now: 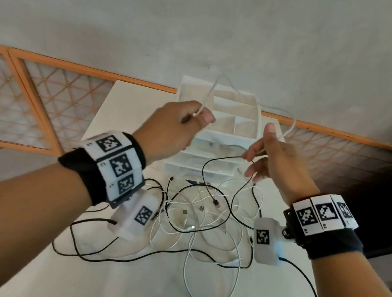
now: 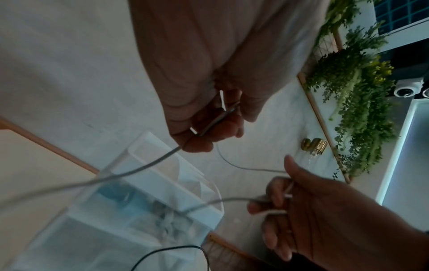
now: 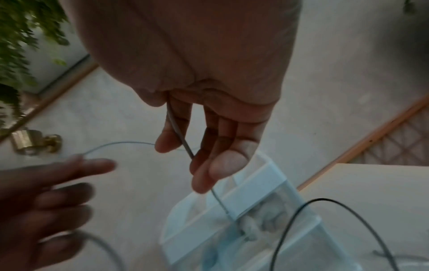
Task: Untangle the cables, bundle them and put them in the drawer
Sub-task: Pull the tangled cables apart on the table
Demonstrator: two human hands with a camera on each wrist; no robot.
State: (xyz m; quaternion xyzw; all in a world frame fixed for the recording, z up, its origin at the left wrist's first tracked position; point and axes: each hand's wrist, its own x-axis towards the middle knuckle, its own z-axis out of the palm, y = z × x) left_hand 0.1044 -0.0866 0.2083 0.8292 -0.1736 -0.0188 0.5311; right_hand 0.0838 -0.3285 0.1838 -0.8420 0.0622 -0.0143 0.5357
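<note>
My left hand (image 1: pixel 200 117) pinches one end of a white cable (image 1: pixel 294 125) above the white drawer unit (image 1: pixel 220 135). The cable arcs up and right, then drops to my right hand (image 1: pixel 256 156), which pinches it between thumb and fingers. A black cable (image 1: pixel 216 202) loops by the right fingers; whether they hold it too I cannot tell. A tangle of black and white cables (image 1: pixel 203 217) lies on the table below both wrists. In the left wrist view the fingers (image 2: pixel 204 141) curl round the cable (image 2: pixel 246 169). In the right wrist view the cable (image 3: pixel 178 132) crosses the fingers (image 3: pixel 167 143).
The white table (image 1: pixel 112 290) ends close to me at the bottom. The drawer unit (image 2: pixel 204 210) stands at its far side, with open compartments on top. An orange-framed lattice panel (image 1: pixel 39 107) and a grey wall lie behind. Hanging plants (image 2: pixel 362 95) show in the wrist views.
</note>
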